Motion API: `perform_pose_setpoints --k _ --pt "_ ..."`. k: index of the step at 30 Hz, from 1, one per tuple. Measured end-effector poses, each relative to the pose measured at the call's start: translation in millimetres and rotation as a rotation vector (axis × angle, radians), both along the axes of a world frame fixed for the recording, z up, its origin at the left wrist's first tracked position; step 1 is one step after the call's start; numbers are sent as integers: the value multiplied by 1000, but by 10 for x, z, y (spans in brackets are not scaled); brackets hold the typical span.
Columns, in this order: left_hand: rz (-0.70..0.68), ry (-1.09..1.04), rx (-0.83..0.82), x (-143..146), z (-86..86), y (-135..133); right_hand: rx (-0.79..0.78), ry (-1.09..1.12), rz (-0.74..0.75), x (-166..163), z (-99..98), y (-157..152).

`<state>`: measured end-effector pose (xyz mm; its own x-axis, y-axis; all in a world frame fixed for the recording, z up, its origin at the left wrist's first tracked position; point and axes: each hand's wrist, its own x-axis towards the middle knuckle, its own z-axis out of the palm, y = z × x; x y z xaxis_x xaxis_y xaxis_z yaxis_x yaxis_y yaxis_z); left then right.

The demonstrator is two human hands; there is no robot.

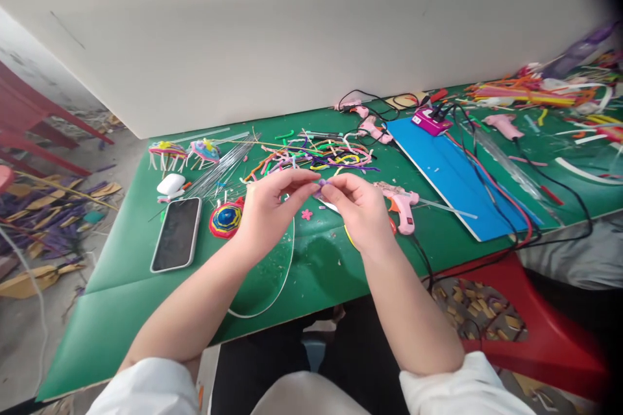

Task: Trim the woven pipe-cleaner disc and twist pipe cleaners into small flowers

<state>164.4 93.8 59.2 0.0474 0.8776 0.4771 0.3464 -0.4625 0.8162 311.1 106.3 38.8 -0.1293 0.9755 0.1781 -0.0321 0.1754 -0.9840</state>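
Observation:
My left hand [267,211] and my right hand [359,211] meet above the middle of the green table [263,282]. Thumbs and forefingers of both are closed in a pinch on a small purple piece [321,188], mostly covered by the fingertips; it looks like bent pipe cleaner. A pink flower shape [306,214] lies just below the fingers. Left of my left hand is a round coil with rainbow rings [226,218]. Behind the hands spreads a heap of coloured pipe cleaners [321,154]. A pink glue gun [405,207] rests beside my right hand.
A phone [176,235], white case [171,184], thin wires [226,168] and two colourful tasselled pieces [168,152] lie on the left. To the right are a blue board [452,175], a purple power block [431,120] with trailing cables, and another glue gun [504,125].

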Motion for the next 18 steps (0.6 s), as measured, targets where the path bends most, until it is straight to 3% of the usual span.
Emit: perform_pose_setpoints --k 6,13,18 --pt "9 -58 -28 91 -187 33 77 65 -92 -27 -34 18" --pt "48 -31 209 118 -223 30 -12 302 -73 -109 -80 11" --pt "-24 -209 4 127 -226 43 67 200 -141 -127 -115 -9"
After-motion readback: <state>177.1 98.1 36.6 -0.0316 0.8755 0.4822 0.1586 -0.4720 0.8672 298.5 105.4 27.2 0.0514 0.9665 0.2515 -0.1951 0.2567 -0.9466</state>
